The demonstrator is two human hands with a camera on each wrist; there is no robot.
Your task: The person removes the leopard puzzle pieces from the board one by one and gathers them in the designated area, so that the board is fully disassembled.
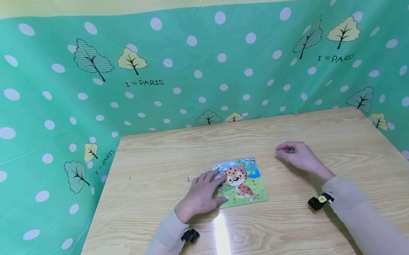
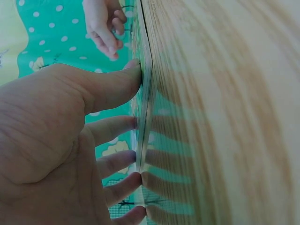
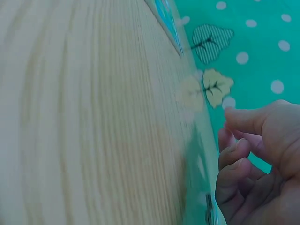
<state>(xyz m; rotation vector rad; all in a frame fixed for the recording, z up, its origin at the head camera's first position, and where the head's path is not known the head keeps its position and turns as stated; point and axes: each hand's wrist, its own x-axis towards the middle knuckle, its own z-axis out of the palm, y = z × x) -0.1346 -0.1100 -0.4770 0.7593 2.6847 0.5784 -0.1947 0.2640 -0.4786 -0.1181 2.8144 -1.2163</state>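
Note:
A square picture board point(image 1: 238, 184) with a spotted cartoon leopard lies flat on the wooden table. My left hand point(image 1: 202, 194) rests at its left side, fingers spread and thumb near the lower left corner. From the left wrist view, the thumb point(image 2: 115, 89) touches the board's face point(image 2: 145, 79), while the other fingertips meet the board or table along its edge. Apart from the board, to its right, my right hand point(image 1: 299, 157) hovers over the table. Its thumb and index tips come together, the other fingers curled point(image 3: 234, 176). I see nothing between them.
The wooden table point(image 1: 155, 157) meets a green polka-dot cloth point(image 1: 182, 55) at the back and sides. A tiny dark mark point(image 1: 188, 179) shows left of the board. Something thin and dark point(image 3: 209, 208) appears below the right hand, too unclear to name.

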